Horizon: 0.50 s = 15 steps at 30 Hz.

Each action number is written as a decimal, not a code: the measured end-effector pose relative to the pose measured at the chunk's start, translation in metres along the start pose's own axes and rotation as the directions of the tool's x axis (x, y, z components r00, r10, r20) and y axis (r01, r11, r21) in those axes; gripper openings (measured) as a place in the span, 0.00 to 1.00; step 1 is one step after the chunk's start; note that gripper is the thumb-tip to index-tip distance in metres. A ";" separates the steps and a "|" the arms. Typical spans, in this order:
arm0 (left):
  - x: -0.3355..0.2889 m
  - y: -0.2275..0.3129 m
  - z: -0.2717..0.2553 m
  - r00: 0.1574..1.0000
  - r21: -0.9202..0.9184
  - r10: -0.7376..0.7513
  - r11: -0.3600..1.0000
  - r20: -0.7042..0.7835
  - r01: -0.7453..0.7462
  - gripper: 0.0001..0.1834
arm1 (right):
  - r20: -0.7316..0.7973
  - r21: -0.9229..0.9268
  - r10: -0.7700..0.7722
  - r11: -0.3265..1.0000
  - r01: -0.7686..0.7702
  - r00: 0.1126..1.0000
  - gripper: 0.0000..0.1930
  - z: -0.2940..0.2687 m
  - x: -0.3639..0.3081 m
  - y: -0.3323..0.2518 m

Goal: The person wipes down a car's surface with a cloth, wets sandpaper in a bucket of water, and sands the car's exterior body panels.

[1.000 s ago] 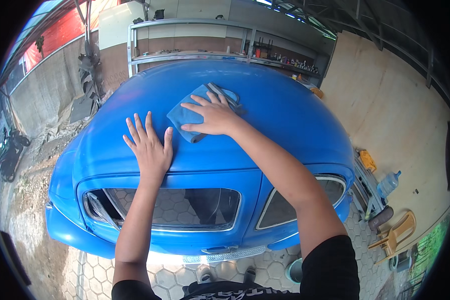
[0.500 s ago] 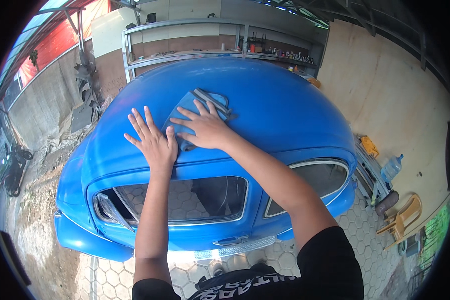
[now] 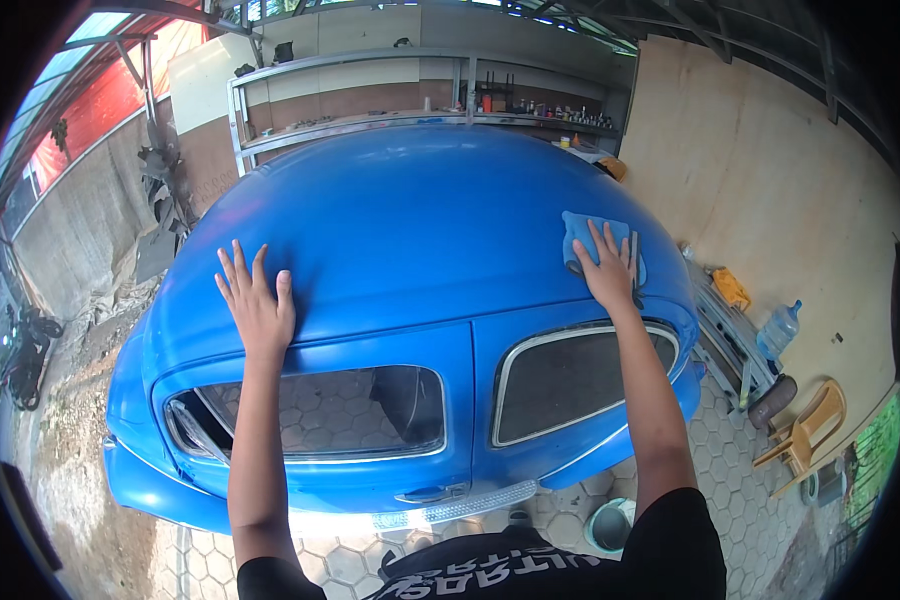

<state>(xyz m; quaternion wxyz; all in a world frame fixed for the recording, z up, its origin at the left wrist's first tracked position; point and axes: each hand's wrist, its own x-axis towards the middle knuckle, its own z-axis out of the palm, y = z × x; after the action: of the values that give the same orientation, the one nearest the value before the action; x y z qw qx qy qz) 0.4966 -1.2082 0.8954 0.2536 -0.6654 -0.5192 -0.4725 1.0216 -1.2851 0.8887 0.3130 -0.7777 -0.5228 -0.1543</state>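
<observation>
A blue car (image 3: pixel 410 230) with a rounded roof fills the middle of the view. My left hand (image 3: pixel 258 305) lies on the roof's near left part with fingers spread, holding nothing. Toward the roof's right side, my right hand (image 3: pixel 608 268) presses flat on a folded blue cloth (image 3: pixel 577 228), its fingers stretched out over it. Grey strips edge the cloth. Below my hands are the car's side windows (image 3: pixel 585 385) and a door handle (image 3: pixel 432 494).
A metal shelf frame (image 3: pixel 360 124) with bottles and cans stands behind the car. At right are a plywood wall (image 3: pixel 740 160), a water jug (image 3: pixel 780 328), metal bars (image 3: pixel 735 345) and a wooden chair (image 3: pixel 810 430). A bucket (image 3: pixel 610 525) stands on the paving near my right arm.
My right hand has slid the cloth from the middle of the roof to its right side. My left hand has shifted a little left and nearer, still spread. The bucket has come into view.
</observation>
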 end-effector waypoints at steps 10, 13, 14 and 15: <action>0.035 0.176 0.034 0.954 -0.148 0.203 0.974 0.222 -0.173 0.31 | 0.151 0.062 -0.455 0.890 0.451 0.878 0.38 -0.004 0.059 -0.002; 0.061 0.233 0.070 0.909 -0.201 0.272 0.955 0.316 -0.216 0.34 | 0.150 0.268 -0.745 0.663 0.699 0.650 0.42 -0.003 0.082 0.003; 0.071 0.254 0.087 0.914 -0.196 0.264 0.958 0.308 -0.210 0.34 | 0.158 0.335 -0.787 0.611 0.717 0.597 0.44 -0.006 0.101 0.014; 0.079 0.272 0.107 0.903 -0.214 0.242 0.961 0.354 -0.174 0.37 | 0.157 0.333 -0.793 0.603 0.725 0.588 0.44 0.000 0.122 0.029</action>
<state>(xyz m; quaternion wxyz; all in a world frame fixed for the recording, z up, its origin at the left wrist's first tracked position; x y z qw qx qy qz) 0.7901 -1.1747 0.9621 0.1379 -0.8153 -0.4398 -0.3504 1.0975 -1.2051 0.9482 0.2254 -0.4480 -0.8599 -0.0958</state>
